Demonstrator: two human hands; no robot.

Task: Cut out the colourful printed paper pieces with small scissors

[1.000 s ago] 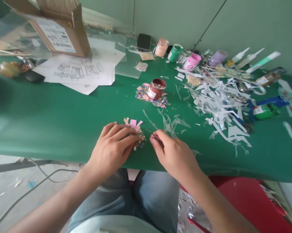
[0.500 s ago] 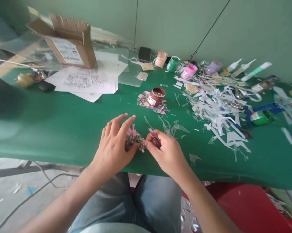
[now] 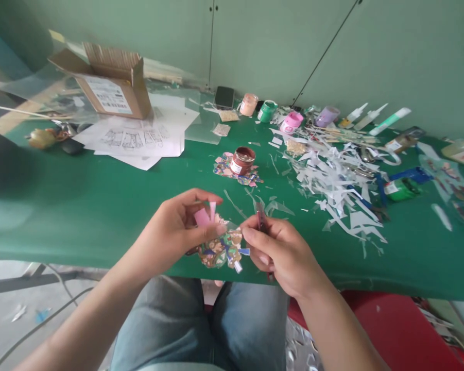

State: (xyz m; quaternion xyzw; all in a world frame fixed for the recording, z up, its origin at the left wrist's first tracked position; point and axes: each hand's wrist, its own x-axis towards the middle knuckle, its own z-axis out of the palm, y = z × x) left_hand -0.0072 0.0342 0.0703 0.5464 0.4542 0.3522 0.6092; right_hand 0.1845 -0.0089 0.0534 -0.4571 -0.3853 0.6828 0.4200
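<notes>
My left hand (image 3: 170,229) grips a small multicoloured mosaic-like piece (image 3: 218,251) near the table's front edge, thumb across its face. Pink strips (image 3: 203,216) stick up from that piece between my thumb and fingers. In my right hand (image 3: 284,247) is a slim dark-red craft knife (image 3: 261,220), pointing upward. The right thumb and fingertip are at the right edge of the piece; whether they pinch a bit of it is too small to tell. Just beyond both hands, an open brown paint jar (image 3: 242,161) stands on another multicoloured flat piece (image 3: 221,167).
White paper scraps (image 3: 332,178) are heaped to the right, with a green jar (image 3: 404,189) beside them. Several paint jars and glue tubes line the wall. At the back left, an open cardboard box (image 3: 114,93) stands by printed sheets (image 3: 139,139). Clear film scraps lie near my right hand.
My left hand has turned and lifted the multicoloured piece so its face shows more. The knife in my right hand has tipped more upright, and the view has shifted slightly.
</notes>
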